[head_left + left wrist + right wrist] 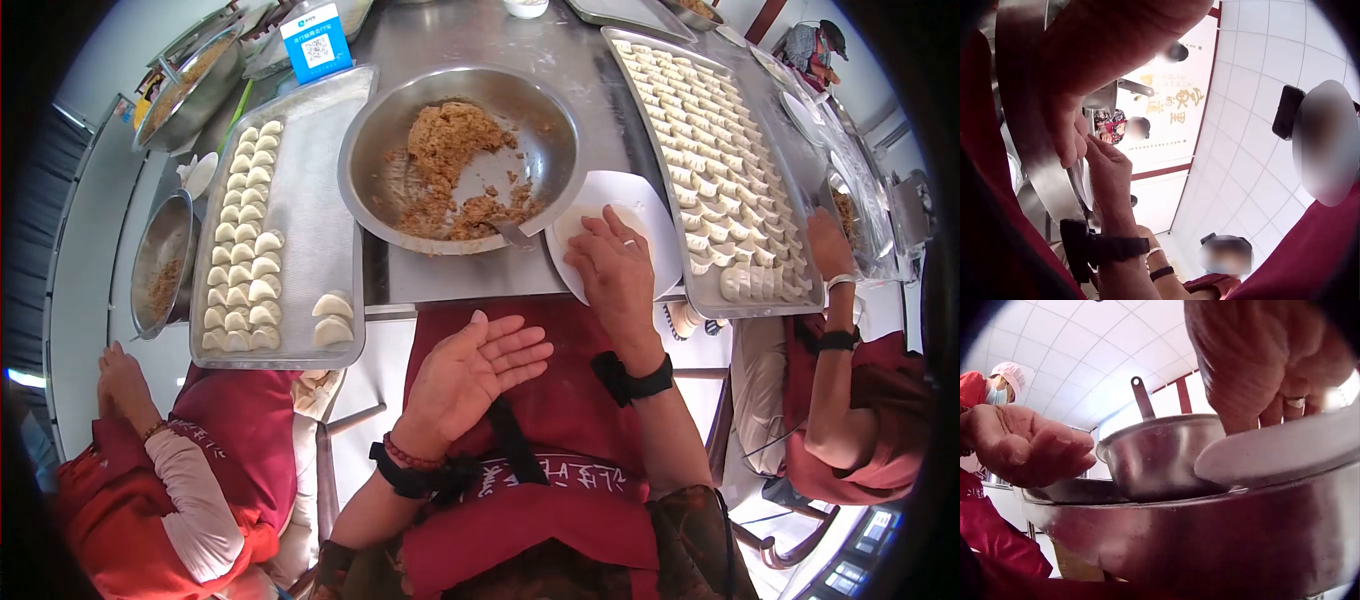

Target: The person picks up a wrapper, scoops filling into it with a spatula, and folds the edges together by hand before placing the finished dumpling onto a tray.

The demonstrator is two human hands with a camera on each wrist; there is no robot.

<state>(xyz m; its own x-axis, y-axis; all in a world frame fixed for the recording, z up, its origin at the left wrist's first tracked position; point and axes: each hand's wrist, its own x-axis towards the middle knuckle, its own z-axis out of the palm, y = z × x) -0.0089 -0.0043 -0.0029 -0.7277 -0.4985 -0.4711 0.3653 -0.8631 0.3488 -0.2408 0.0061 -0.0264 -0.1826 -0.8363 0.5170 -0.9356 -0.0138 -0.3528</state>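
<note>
My left hand (478,375) is held palm up in front of the apron, its fingers straight and nothing on the palm. Over the white plate (655,225) my right hand (618,280) reaches down, fingers loosely bent and fingertips low inside the rim. In the right wrist view the plate's edge (1266,456) hides those fingertips. Just left of the plate stands a large steel bowl (360,185) of brown minced filling (455,140). A metal utensil handle (515,235) leans on its near rim.
To the left, a metal tray (310,200) carries rows of folded dumplings (240,255). A fuller dumpling tray (722,300) lies on the right. A smaller steel bowl (165,260) and a blue QR-code sign (317,45) are farther left. People in red aprons sit on both sides.
</note>
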